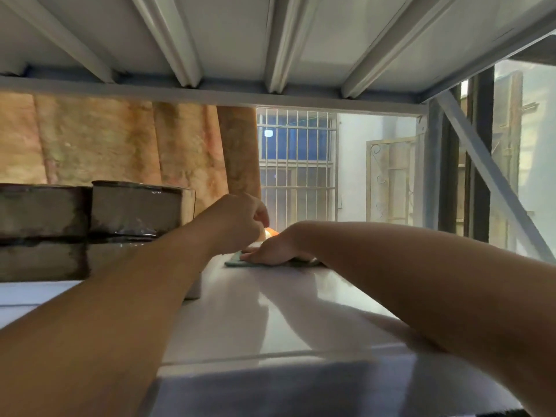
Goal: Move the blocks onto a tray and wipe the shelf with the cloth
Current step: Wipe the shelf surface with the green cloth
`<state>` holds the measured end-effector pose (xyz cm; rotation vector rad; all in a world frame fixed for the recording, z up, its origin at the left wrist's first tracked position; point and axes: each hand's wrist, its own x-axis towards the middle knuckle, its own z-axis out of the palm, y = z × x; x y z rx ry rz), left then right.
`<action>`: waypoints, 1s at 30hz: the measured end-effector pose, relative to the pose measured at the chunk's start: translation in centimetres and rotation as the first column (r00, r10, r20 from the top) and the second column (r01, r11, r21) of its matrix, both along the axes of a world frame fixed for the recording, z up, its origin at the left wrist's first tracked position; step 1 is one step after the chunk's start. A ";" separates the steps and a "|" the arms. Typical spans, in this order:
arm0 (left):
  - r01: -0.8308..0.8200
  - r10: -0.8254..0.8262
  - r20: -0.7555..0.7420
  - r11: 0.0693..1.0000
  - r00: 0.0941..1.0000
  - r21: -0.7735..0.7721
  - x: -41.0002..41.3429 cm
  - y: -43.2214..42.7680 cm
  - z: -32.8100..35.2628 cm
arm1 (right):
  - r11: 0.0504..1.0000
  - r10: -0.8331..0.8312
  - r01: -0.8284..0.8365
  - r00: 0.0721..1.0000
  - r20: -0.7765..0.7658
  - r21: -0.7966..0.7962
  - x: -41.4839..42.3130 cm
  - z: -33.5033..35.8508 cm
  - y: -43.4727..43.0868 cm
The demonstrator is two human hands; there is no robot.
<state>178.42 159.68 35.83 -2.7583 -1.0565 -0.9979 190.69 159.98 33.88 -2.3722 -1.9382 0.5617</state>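
Reaching far along the white shelf [270, 320], both bare arms stretch from the near edge toward its far middle. The right hand [275, 251] lies flat with its fingers stretched out, pressing down on a pale green cloth [236, 262] that is spread on the shelf surface; a corner of the cloth sticks out to the left of the fingertips. The left hand [237, 218] hangs just above and to the left of it, knuckles up and fingers curled downward. Right at its fingertips sits a small orange block [270, 232], mostly hidden between the two hands. Whether the left hand actually holds that block cannot be told, since the contact is covered.

On the far left of the shelf stand brown boxes [135, 206] wrapped in shiny tape, stacked and set side by side, well apart from the cloth. A small white thing [194, 285] shows just beside the left forearm, too hidden to identify. Behind the boxes hangs an orange-brown curtain [120, 139], and to its right is a barred window [296, 164]. The ribbed underside of the upper shelf [270, 40] fills the top, and a grey diagonal brace [487, 170] crosses the frame on the right.
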 end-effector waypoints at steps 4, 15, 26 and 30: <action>0.005 -0.004 -0.013 1.000 1.000 0.013 0.1 0.0 -0.2 | 0.999 -0.027 0.027 1.000 0.001 0.018 0.3 0.5 2.4; 0.017 -0.016 -0.032 1.000 0.999 0.023 -0.2 1.0 -0.5 | 0.989 -0.033 0.046 0.995 -0.094 0.141 1.5 -0.7 6.3; 0.016 0.008 -0.084 0.961 0.996 0.278 0.6 -1.1 -0.6 | 0.998 -0.064 0.062 0.995 -0.071 -0.030 2.0 0.0 -0.7; 0.041 -0.029 -0.045 0.954 0.999 0.297 0.7 -1.1 -0.8 | 0.997 -0.060 0.060 0.998 0.001 -0.046 2.5 -0.2 -3.8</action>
